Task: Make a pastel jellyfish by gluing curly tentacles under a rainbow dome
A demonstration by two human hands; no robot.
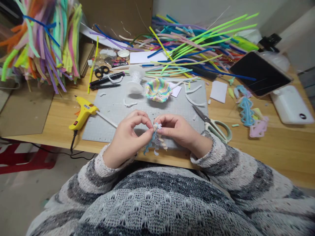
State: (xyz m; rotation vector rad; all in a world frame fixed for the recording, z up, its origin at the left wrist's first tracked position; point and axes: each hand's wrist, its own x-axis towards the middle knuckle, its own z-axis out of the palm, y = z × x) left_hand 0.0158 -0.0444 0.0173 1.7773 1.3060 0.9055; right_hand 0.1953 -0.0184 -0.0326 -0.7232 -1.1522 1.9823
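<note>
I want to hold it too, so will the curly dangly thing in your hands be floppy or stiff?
The curly strands are probably light, since the left hand and right hand pinch them at the top. They may feel springy rather than stiff, because they hang in coils. They'd likely wobble, as their lower ends dangle free.

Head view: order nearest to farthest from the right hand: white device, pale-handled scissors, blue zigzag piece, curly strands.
1. Curly strands, hanging by the right hand.
2. Pale-handled scissors, to its right.
3. Blue zigzag piece, farther right.
4. White device, farthest right.
</note>
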